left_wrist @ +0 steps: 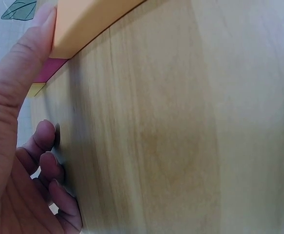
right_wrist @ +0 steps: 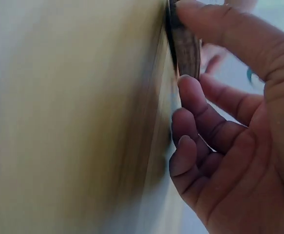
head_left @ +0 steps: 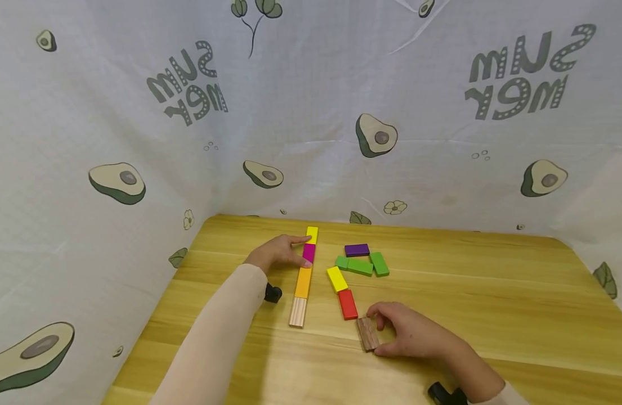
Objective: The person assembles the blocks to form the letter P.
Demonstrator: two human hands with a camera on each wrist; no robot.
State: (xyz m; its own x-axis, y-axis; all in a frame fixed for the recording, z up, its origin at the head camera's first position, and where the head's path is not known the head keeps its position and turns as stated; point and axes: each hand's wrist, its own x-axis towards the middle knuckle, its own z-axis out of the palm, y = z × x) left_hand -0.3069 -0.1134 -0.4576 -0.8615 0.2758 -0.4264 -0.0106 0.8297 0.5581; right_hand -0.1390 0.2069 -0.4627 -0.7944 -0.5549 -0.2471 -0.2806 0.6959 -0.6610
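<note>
A straight row of blocks lies end to end: a yellow block (head_left: 313,232), a magenta block (head_left: 309,252), an orange block (head_left: 303,282) and a pale striped wooden block (head_left: 298,313). My left hand (head_left: 277,252) rests beside its far part, index fingertip near the yellow-magenta joint and thumb near the magenta-orange one. In the left wrist view, the thumb lies against the orange block (left_wrist: 90,24), other fingers bent below. My right hand (head_left: 412,332) pinches a dark brown wooden block (head_left: 367,334) between thumb and fingers, near the end of a red block (head_left: 348,304).
Beyond the red block lie another yellow block (head_left: 337,279), several green blocks (head_left: 359,266) and a purple block (head_left: 357,250), forming a bent line on the wooden table (head_left: 493,298). A printed cloth (head_left: 311,129) hangs behind and at the sides.
</note>
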